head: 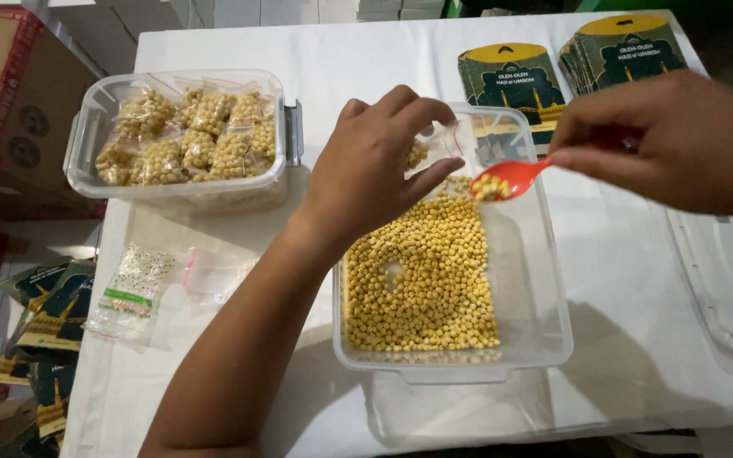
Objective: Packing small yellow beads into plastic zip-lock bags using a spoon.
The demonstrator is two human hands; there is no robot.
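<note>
Your left hand (375,161) pinches a small clear bag (443,140) above the clear tub (545,322) of yellow beans (422,280) mid-bench; your right hand (663,140) grips a red spoon (506,180), loaded, just beside the bag.

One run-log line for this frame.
left hand: holds small bag | right hand: red spoon of beans | over clear tub
</note>
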